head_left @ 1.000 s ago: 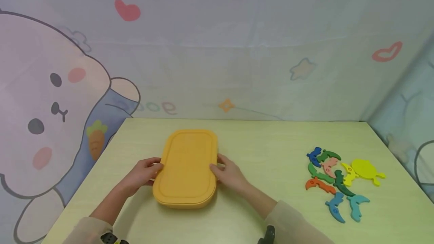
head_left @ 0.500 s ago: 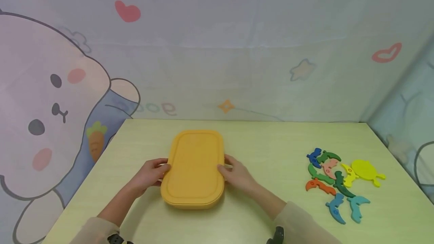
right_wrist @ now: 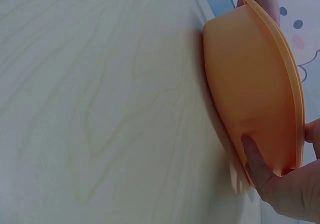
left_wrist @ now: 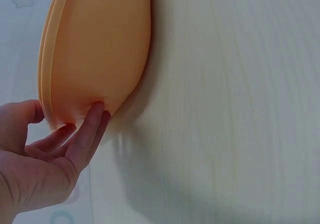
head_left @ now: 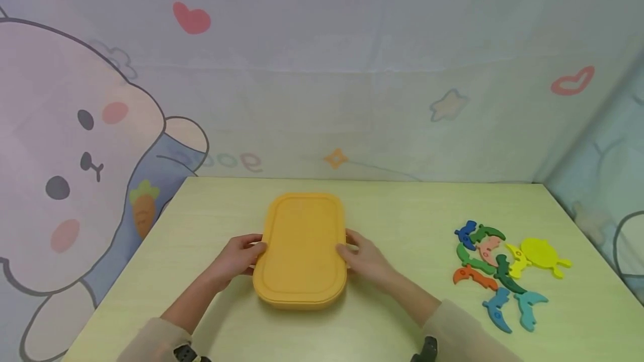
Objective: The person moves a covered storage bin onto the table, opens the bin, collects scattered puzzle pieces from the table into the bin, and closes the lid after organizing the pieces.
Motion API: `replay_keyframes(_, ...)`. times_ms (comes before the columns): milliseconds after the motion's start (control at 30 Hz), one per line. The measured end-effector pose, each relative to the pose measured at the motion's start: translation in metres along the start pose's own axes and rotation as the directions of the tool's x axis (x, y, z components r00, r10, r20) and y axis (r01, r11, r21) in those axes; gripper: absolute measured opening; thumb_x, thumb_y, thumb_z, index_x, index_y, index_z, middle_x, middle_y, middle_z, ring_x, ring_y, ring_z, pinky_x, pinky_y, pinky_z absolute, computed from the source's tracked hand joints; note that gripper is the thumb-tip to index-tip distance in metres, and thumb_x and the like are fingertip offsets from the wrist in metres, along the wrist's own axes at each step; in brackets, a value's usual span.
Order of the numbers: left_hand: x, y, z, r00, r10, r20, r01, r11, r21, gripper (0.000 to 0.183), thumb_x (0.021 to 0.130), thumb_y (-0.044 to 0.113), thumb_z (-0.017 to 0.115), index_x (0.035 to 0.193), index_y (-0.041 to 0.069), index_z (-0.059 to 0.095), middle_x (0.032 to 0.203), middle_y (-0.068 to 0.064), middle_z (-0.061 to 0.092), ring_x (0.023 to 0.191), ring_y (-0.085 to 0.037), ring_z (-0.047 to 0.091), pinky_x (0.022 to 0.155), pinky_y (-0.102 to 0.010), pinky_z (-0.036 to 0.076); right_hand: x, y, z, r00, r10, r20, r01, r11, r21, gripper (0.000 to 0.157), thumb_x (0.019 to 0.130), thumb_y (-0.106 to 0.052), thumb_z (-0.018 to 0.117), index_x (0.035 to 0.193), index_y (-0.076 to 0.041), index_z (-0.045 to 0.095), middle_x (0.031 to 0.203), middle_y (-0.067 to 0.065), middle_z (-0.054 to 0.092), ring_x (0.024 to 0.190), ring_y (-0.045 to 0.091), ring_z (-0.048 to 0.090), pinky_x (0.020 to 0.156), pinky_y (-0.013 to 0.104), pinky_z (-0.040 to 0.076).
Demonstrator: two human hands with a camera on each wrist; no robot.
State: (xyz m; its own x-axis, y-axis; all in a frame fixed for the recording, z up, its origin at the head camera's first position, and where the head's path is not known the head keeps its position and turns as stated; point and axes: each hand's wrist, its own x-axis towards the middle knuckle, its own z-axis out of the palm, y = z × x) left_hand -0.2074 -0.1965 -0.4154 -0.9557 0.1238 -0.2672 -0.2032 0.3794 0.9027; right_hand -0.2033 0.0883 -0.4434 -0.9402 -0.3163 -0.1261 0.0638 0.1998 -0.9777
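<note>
A yellow-orange lidded storage box sits left of the table's middle, its long side pointing away from me. My left hand grips its left side, the thumb at the lid's edge and the fingers against the wall below. On the opposite side my right hand holds it the same way. In the left wrist view, fingertips of the left hand press on the box's wall. The right wrist view shows the right hand with its thumb at the rim and a finger along the side. The lid hides the inside.
Several flat coloured puzzle pieces lie at the right of the table, among them a yellow round-bodied piece, an orange one and a light blue one. A printed cloth hangs behind the table.
Both hands have moved the box steadily to the right across the table, keeping their grip on its sides. The puzzle pieces have stayed where they were.
</note>
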Motion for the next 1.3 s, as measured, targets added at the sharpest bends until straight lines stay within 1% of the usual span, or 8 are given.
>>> replay_keyframes(267,0.004,0.002,0.013,1.0,0.006,0.007,-0.005,1.0,-0.027,0.043,0.091,0.017,0.05,0.13,0.0,0.047,0.102,-0.013,0.066,0.077,-0.019,0.066,0.066,-0.037,0.057,-0.005,0.0,-0.01,1.0,0.011,-0.029,-0.01,1.0,0.019,0.058,0.092,-0.026,0.055,0.142,-0.007,0.031,0.14,0.018,0.039,0.118,0.035,0.05,0.073,0.036,0.056)
replay_keyframes(533,0.006,0.008,0.026,1.0,0.019,-0.005,-0.019,0.999,-0.046,0.042,0.091,0.017,0.052,0.129,0.0,0.05,0.102,-0.014,0.066,0.076,-0.018,0.066,0.064,-0.036,0.057,-0.009,0.001,-0.022,0.998,0.026,-0.054,-0.025,1.0,0.019,0.057,0.092,-0.025,0.055,0.142,-0.006,0.032,0.137,0.019,0.042,0.118,0.036,0.049,0.073,0.037,0.056)
replay_keyframes(733,0.007,0.012,0.035,0.999,0.033,-0.006,-0.033,0.998,-0.058,0.042,0.091,0.017,0.052,0.129,-0.001,0.049,0.104,-0.015,0.065,0.074,-0.018,0.066,0.062,-0.037,0.057,-0.011,0.005,-0.033,0.999,0.027,-0.047,-0.027,1.0,-0.001,0.058,0.093,-0.025,0.054,0.142,-0.006,0.031,0.138,0.022,0.039,0.12,0.039,0.046,0.075,0.037,0.056)
replay_keyframes(900,0.009,0.014,0.043,0.999,0.038,-0.013,-0.039,0.997,-0.063,0.04,0.09,0.017,0.052,0.127,0.0,0.052,0.1,-0.013,0.066,0.073,-0.018,0.066,0.061,-0.037,0.057,-0.013,0.006,-0.041,0.999,0.036,-0.037,-0.037,0.999,-0.006,0.059,0.093,-0.026,0.054,0.143,-0.005,0.029,0.138,0.022,0.037,0.122,0.039,0.044,0.078,0.037,0.055)
replay_keyframes(1100,0.014,0.015,0.053,0.999,0.039,-0.008,-0.04,0.996,-0.074,0.04,0.089,0.017,0.053,0.126,0.001,0.053,0.098,-0.013,0.066,0.072,-0.018,0.065,0.061,-0.036,0.057,-0.017,0.008,-0.051,0.998,0.053,-0.039,-0.053,0.999,-0.001,0.058,0.094,-0.025,0.053,0.142,-0.005,0.029,0.138,0.022,0.037,0.119,0.037,0.047,0.078,0.037,0.055)
replay_keyframes(1300,0.017,0.018,0.062,0.999,0.048,0.011,-0.047,0.995,-0.087,0.04,0.089,0.017,0.053,0.126,0.002,0.053,0.098,-0.014,0.065,0.072,-0.017,0.065,0.061,-0.035,0.057,-0.021,0.011,-0.063,0.995,0.079,-0.054,-0.08,0.996,-0.031,0.059,0.093,-0.028,0.054,0.142,-0.006,0.03,0.138,0.022,0.038,0.115,0.033,0.051,0.077,0.036,0.055)
